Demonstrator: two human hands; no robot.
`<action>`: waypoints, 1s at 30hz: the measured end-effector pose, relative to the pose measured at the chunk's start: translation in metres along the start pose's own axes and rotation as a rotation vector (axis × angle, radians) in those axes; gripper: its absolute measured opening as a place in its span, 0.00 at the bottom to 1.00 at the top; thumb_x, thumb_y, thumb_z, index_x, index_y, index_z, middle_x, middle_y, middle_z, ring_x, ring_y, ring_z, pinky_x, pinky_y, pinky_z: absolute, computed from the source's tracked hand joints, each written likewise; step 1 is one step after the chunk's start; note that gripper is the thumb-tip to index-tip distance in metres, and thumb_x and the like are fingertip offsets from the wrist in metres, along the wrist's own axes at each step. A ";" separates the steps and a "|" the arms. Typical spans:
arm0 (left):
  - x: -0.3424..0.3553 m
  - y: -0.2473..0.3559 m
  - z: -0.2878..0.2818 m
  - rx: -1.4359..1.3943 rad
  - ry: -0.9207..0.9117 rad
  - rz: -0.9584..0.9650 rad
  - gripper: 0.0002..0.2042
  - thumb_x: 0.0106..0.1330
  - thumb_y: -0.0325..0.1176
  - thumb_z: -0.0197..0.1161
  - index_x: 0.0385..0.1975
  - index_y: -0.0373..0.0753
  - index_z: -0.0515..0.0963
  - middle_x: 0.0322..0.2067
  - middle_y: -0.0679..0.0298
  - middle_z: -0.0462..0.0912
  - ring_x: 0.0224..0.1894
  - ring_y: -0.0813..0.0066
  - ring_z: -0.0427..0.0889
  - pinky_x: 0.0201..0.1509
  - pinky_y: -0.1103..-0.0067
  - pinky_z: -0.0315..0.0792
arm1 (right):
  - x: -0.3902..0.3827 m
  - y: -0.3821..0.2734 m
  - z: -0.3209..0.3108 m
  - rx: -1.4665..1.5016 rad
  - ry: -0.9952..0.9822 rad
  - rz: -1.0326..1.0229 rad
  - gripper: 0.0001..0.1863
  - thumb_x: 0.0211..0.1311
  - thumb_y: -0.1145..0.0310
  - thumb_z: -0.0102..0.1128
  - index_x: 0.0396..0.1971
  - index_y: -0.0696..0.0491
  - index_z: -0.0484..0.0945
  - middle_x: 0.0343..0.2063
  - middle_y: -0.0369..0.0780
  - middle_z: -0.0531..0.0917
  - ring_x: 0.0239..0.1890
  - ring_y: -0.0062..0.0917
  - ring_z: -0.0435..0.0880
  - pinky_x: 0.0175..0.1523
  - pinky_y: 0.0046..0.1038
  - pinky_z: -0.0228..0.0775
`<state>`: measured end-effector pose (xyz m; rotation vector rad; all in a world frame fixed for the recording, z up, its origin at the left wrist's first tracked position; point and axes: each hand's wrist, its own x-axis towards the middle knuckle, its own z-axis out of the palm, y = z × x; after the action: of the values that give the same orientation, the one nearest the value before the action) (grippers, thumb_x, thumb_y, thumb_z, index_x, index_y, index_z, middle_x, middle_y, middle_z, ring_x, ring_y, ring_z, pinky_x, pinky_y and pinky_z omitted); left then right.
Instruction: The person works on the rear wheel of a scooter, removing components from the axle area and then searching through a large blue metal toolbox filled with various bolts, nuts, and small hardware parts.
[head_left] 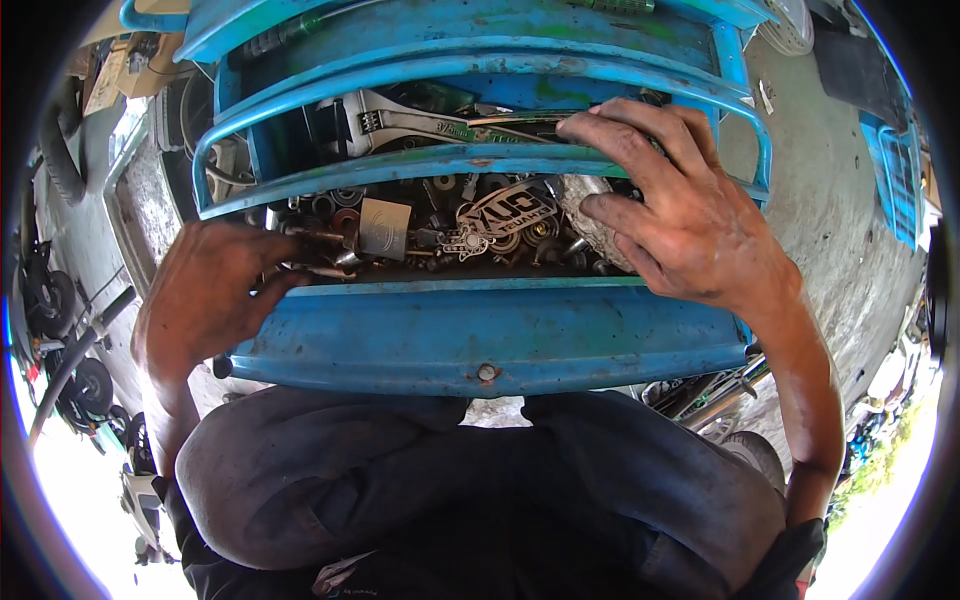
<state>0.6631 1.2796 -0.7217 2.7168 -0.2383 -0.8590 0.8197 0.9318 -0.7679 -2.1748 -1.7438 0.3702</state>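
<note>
A blue metal toolbox holds a tray (pixel 560 290) of loose bolts, washers and small metal parts. My left hand (pixel 205 290) reaches over the tray's left end. Its thumb and forefinger are apart beside a shiny metal fitting (pixel 346 257); the other fingertips are partly hidden. Over the right end is my right hand (pixel 690 215), fingers spread. Its forefinger touches or hovers over a crumpled grey-white piece (pixel 597 228), whose kind I cannot make out. A flat cream square (pixel 385 229) and a black-and-white sticker (pixel 510 217) lie among the parts.
An adjustable wrench (pixel 410 125) lies in the compartment behind, with other tools. Blue handle rails (pixel 480 68) arch across the box. A green-handled tool (pixel 290 35) rests on the upper tray. My knees (pixel 300 470) flank the near side. Tyres and parts line the left floor.
</note>
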 end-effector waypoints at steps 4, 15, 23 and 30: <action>0.011 0.030 -0.005 -0.055 0.145 0.269 0.15 0.57 0.33 0.76 0.45 0.43 0.87 0.32 0.61 0.88 0.32 0.67 0.86 0.42 0.68 0.80 | -0.003 -0.014 0.012 0.007 -0.041 0.109 0.13 0.50 0.72 0.71 0.39 0.52 0.89 0.71 0.43 0.68 0.72 0.39 0.64 0.69 0.48 0.62; 0.048 0.042 0.050 0.049 0.162 0.594 0.31 0.59 0.48 0.71 0.64 0.46 0.77 0.55 0.62 0.83 0.63 0.61 0.80 0.66 0.63 0.77 | -0.028 -0.033 -0.005 0.067 0.018 0.247 0.13 0.60 0.70 0.68 0.46 0.52 0.86 0.62 0.43 0.77 0.65 0.37 0.73 0.64 0.43 0.70; 0.045 0.023 0.026 0.339 0.123 0.596 0.12 0.62 0.46 0.73 0.34 0.44 0.88 0.36 0.71 0.84 0.47 0.71 0.79 0.60 0.66 0.69 | -0.047 -0.070 0.021 0.277 0.114 0.354 0.20 0.66 0.61 0.68 0.54 0.54 0.82 0.51 0.40 0.83 0.58 0.33 0.77 0.63 0.41 0.66; 0.053 0.048 0.018 0.358 0.058 0.511 0.13 0.63 0.48 0.72 0.29 0.44 0.87 0.38 0.68 0.85 0.45 0.69 0.83 0.55 0.71 0.75 | -0.039 -0.070 0.033 0.325 0.093 0.311 0.18 0.66 0.67 0.67 0.54 0.54 0.83 0.49 0.42 0.84 0.54 0.36 0.81 0.65 0.40 0.64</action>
<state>0.6922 1.2178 -0.7493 2.7709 -1.1096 -0.6294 0.7352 0.9111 -0.7697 -2.1784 -1.1986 0.5735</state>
